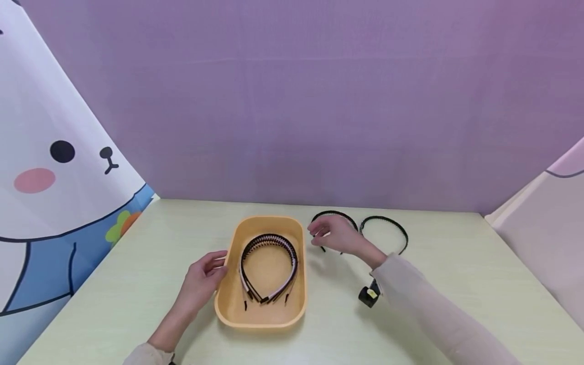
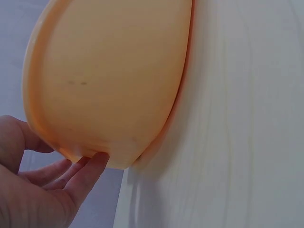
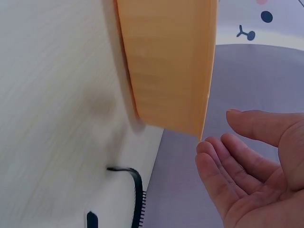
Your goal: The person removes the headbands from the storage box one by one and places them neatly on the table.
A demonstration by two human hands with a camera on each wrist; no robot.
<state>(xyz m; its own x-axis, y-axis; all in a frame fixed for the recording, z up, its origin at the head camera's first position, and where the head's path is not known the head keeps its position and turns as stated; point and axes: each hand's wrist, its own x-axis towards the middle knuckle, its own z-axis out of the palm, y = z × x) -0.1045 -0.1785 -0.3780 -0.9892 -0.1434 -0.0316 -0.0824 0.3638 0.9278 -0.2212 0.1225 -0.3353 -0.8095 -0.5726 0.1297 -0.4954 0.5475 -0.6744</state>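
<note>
An orange plastic bin [image 1: 260, 324] stands on the table with several headbands [image 1: 269, 238] nested in it, black ones and a pale one among them. My left hand [image 1: 203, 279] rests at the bin's left side. In the left wrist view its fingertips [image 2: 102, 159] touch the outer wall, with the thumb up by the rim. Just past the bin's right rim hovers my right hand [image 1: 337, 234], empty, its fingers loosely bent and the thumb apart from them. Behind that hand, partly hidden by it, lies a black toothed headband [image 1: 335, 212].
Another black headband [image 1: 388, 219] lies to the right of the first, its lower part overlapped by the right forearm in the head view. A purple cloth backdrop [image 1: 292, 126] rises behind the pale table [image 1: 456, 263]. A printed cartoon panel [image 1: 82, 203] stands at the left.
</note>
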